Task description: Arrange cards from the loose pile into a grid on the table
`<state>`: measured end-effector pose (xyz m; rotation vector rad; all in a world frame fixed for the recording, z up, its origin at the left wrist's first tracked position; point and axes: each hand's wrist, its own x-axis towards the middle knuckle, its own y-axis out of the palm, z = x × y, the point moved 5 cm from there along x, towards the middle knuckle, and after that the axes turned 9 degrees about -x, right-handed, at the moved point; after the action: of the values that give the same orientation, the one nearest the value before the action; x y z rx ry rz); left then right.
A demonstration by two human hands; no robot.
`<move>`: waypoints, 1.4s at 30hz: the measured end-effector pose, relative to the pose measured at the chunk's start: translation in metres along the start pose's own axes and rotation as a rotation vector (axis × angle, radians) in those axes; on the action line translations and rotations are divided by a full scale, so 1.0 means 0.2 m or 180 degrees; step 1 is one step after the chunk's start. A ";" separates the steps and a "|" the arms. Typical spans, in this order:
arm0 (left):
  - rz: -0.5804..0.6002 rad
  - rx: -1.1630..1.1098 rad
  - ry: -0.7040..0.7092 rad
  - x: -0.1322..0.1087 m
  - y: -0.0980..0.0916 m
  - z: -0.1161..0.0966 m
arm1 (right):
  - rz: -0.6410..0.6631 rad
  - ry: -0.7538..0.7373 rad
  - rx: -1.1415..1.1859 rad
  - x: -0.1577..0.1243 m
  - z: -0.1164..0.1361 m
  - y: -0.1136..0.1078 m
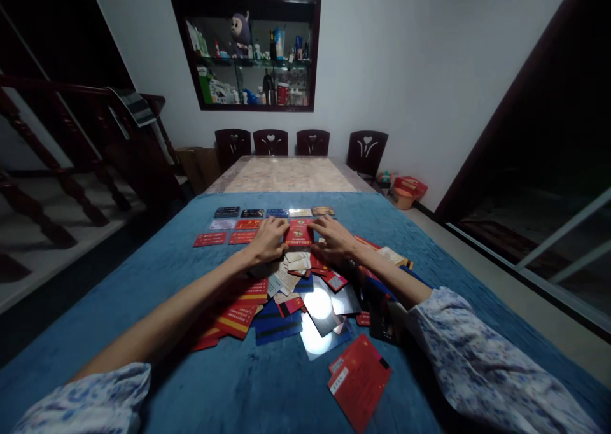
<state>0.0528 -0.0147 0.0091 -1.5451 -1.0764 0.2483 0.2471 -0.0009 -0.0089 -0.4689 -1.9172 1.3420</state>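
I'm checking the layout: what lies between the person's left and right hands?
The head view shows a red rectangular card with yellow print between left hand and right hand, with another red card just beyond.

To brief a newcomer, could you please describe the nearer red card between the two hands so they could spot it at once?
On the blue cloth, find the loose pile of cards. At its far edge, between the left hand and the right hand, is a red card with yellow print. A similar card shows just behind; this one is nearer the pile.
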 end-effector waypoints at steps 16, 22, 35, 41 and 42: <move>0.0402 0.0177 -0.0408 0.28 0.10 0.17 | 0.0605 0.0139 -0.0210 0.19 -0.19 0.08; 0.0444 0.0177 -0.0584 0.37 0.16 0.23 | 0.0771 0.0306 -0.0321 0.24 -0.23 0.10; 0.0631 0.0204 -0.0825 0.43 0.22 0.31 | 0.0953 0.0342 -0.0424 0.34 -0.28 0.20; 0.1007 0.0371 -0.0954 0.45 0.23 0.30 | 0.1437 0.0494 -0.0470 0.34 -0.27 0.19; 0.1048 0.0390 -0.0969 0.45 0.23 0.29 | 0.1473 0.0503 -0.0468 0.34 -0.27 0.19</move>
<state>0.0847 0.0950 -0.0129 -1.6010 -1.0116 0.7823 0.2383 0.0934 -0.0094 -1.1123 -1.8481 1.3970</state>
